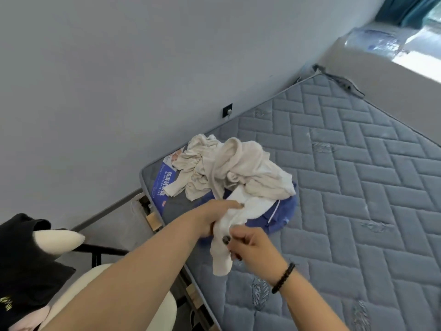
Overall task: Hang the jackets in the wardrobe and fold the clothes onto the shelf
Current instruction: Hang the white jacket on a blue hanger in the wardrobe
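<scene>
White knit cloth, a soft garment (230, 225) with a dark button on it, is caught between both hands above the near edge of the mattress (346, 187). The left hand (214, 218) grips its upper part, fingers curled round the bunched fabric with the forefinger laid out straight along the top. The right hand (250, 247) pinches the same garment just below that, thumb and fingertips closed on the fabric beside the button, a dark beaded bracelet (284, 278) on its wrist. Below the two grips the loose end of the white garment hangs down free; above them it runs back up into the pile of clothes (229, 168), a heap of cream and beige pieces lying just beyond the hands on the grey quilted mattress. Under the grip and partly under the pile lies a blue garment (281, 216) with a pale line along it, spread flat on the mattress. Past the pile, toward the wall, a blue printed label (164, 182) lies on the mattress corner. Off to the left of the left forearm sits a black garment (21, 254) with a cream cushion-like shape poking out beside it. Far beyond the grip, a teal curtain (401, 10) hangs at a bright window.
</scene>
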### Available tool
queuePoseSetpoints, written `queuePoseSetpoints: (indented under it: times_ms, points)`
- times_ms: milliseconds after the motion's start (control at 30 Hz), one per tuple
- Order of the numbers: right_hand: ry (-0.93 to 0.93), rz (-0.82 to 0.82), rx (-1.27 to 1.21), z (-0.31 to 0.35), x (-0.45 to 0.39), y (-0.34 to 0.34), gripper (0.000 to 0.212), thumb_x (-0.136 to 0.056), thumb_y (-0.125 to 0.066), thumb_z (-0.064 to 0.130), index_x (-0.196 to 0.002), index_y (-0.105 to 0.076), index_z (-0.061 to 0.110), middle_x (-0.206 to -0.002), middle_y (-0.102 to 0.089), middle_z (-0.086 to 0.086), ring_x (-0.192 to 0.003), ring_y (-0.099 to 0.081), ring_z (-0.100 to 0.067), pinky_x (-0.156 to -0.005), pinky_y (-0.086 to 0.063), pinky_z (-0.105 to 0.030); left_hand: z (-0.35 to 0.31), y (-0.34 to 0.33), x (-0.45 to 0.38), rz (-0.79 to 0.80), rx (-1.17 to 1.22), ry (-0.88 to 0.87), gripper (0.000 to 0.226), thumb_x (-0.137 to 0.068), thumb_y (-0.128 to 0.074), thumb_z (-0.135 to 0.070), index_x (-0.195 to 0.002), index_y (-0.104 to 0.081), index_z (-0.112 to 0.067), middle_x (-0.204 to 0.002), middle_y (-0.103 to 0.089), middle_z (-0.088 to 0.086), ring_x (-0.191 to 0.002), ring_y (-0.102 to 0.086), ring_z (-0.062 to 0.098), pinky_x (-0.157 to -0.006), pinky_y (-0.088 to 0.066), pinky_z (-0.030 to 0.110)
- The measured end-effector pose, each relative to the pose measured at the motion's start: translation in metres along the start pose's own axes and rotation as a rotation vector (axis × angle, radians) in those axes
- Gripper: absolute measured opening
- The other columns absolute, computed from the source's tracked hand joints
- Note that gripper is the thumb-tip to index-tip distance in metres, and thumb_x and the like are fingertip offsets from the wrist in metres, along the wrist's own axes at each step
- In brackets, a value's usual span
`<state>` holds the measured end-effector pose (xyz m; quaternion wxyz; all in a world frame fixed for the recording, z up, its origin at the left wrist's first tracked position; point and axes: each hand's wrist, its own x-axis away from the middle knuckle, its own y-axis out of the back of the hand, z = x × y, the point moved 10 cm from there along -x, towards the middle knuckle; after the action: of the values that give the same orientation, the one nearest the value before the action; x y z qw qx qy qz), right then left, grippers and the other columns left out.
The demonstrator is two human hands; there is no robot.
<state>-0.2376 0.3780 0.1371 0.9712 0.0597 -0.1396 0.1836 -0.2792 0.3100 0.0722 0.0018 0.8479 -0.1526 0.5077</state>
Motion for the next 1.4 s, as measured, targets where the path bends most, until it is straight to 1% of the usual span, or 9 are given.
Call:
queuePoseSetpoints:
  times_ms: [133, 267, 467, 667, 867, 1033, 1167, 1300, 1400]
  points:
    - [-0.072, -0.156, -0.145, -0.005, 0.017, 0.021, 0.022, -0.089, -0.055, -0.005, -0.082, -0.072, 0.007, -0.068, -0.056, -0.010, -0.059, -0.051, -0.015, -0.058, -0.045, -0.025, -0.028, 0.030, 0.026, -0.395, -0.115, -0.221, 0.013, -0.080, -0.052, -0.011, -0.090, -0.055, -0.002, -0.080, -0.055, 0.014, -0.070, -0.049, 0.024, -0.058, -0.034, 0.028]
    - [-0.391, -0.462, -0.622, -0.059, 0.012, 0.049, 0.012, -0.096, -0.052, 0.012, -0.100, -0.061, 0.006, -0.082, -0.061, -0.012, -0.064, -0.060, -0.019, -0.053, -0.047, -0.025, -0.045, 0.052, 0.082, -0.504, 0.064, -0.343, 0.010, -0.072, -0.049, -0.008, -0.063, -0.048, -0.014, -0.064, -0.044, 0.004, -0.062, -0.040, 0.021, -0.057, -0.028, 0.029]
    - [-0.706, -0.419, -1.265, -0.109, -0.027, -0.012, 0.068, -0.081, -0.068, 0.049, -0.128, -0.048, 0.004, -0.129, -0.052, -0.021, -0.115, -0.055, -0.041, -0.080, -0.054, -0.052, -0.034, 0.092, 0.169, -0.562, 0.397, -0.480, 0.024, -0.054, -0.043, -0.006, -0.047, -0.025, -0.020, -0.057, -0.024, 0.001, -0.057, -0.023, 0.019, -0.055, -0.021, 0.032]
    - [-0.544, -0.365, -1.161, -0.048, -0.077, -0.042, 0.023, -0.093, -0.046, -0.002, -0.109, -0.057, 0.010, -0.069, -0.056, -0.007, -0.048, -0.047, -0.009, -0.034, -0.038, -0.013, -0.004, 0.153, 0.250, -0.667, 0.641, -0.636, 0.037, -0.060, -0.035, 0.004, -0.034, -0.027, -0.022, -0.045, -0.028, -0.001, -0.046, -0.029, 0.018, -0.054, -0.024, 0.030]
    - [-0.491, 0.052, -0.878, 0.068, -0.097, -0.119, 0.027, -0.093, -0.042, -0.004, -0.072, -0.045, 0.013, -0.058, -0.035, 0.002, -0.032, -0.032, -0.002, -0.029, -0.024, -0.010, 0.038, 0.199, 0.293, -0.686, 0.835, -0.727, 0.011, -0.066, -0.046, -0.005, -0.064, -0.057, -0.004, -0.062, -0.056, 0.010, -0.058, -0.053, 0.022, -0.063, -0.044, 0.031]
    - [-0.402, 0.308, -0.831, 0.172, -0.062, -0.191, 0.024, -0.093, -0.039, -0.004, -0.073, -0.045, 0.009, -0.048, -0.036, 0.002, -0.031, -0.032, -0.002, -0.028, -0.021, -0.010, 0.060, 0.217, 0.314, -0.639, 0.668, -0.896, 0.056, -0.068, -0.062, -0.013, -0.123, -0.056, -0.017, -0.114, -0.067, 0.010, -0.104, -0.063, 0.027, -0.080, -0.052, 0.041]
    - [-0.293, 0.484, -0.763, 0.252, -0.011, -0.249, 0.019, -0.091, -0.037, -0.006, -0.079, -0.048, 0.004, -0.055, -0.030, 0.000, -0.033, -0.032, -0.003, -0.031, -0.020, -0.009, 0.102, 0.203, 0.296, -0.754, 0.334, -0.691, 0.121, -0.050, -0.092, -0.042, -0.141, -0.014, -0.029, -0.137, -0.046, -0.004, -0.123, -0.050, 0.018, -0.100, -0.045, 0.038]
    - [-0.240, 0.609, -0.730, 0.295, 0.038, -0.294, 0.017, -0.089, -0.038, -0.007, -0.083, -0.052, 0.001, -0.059, -0.033, 0.000, -0.035, -0.036, -0.003, -0.031, -0.025, -0.009, 0.110, 0.176, 0.329, -1.193, -0.006, -0.828, 0.097, -0.059, -0.086, -0.045, -0.124, -0.017, -0.025, -0.121, -0.025, -0.011, -0.121, -0.034, 0.013, -0.103, -0.039, 0.031]
    - [-0.223, 0.705, -0.719, 0.317, 0.075, -0.328, 0.018, -0.088, -0.037, -0.006, -0.082, -0.051, 0.002, -0.056, -0.036, 0.001, -0.035, -0.036, -0.003, -0.031, -0.026, -0.008, 0.154, 0.202, 0.377, -1.584, 0.175, -0.776, 0.103, -0.062, -0.084, -0.045, -0.134, -0.020, -0.008, -0.132, -0.031, 0.005, -0.123, -0.038, 0.025, -0.104, -0.042, 0.044]
